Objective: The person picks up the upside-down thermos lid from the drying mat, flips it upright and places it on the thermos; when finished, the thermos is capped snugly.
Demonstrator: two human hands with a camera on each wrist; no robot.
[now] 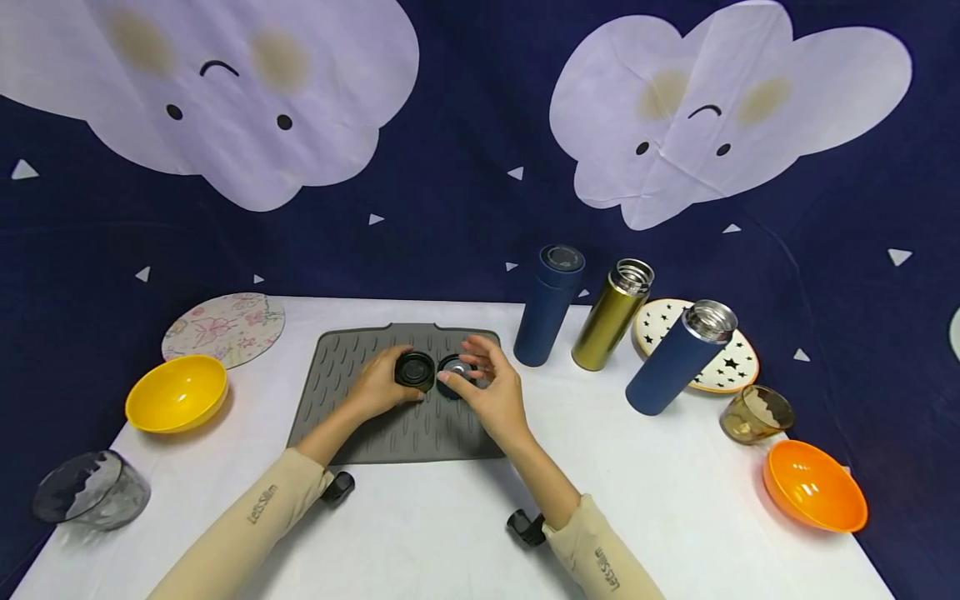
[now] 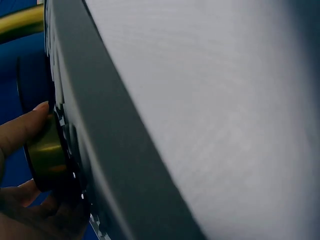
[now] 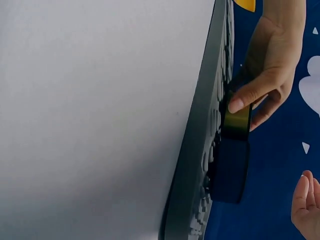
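On the grey ridged mat (image 1: 360,433), two round bottle lids lie side by side with their undersides up. My left hand (image 1: 380,385) grips the gold lid (image 3: 237,121) between thumb and fingers; its dark inside faces up in the head view. Beside it sits the dark blue lid (image 3: 231,170), partly covered by my right hand (image 1: 491,392) in the head view. The right wrist view puts the right fingertips (image 3: 302,192) above the blue lid and apart from it, holding nothing. In the left wrist view the gold lid (image 2: 48,155) rests on the mat.
Behind to the right stand a capped blue bottle (image 1: 551,304), an uncapped gold bottle (image 1: 611,317) and an uncapped blue bottle (image 1: 675,362). A star plate (image 1: 738,362), amber glass (image 1: 753,415) and orange bowl (image 1: 813,487) line the right; a yellow bowl (image 1: 176,396) and grey glass (image 1: 93,492) the left.
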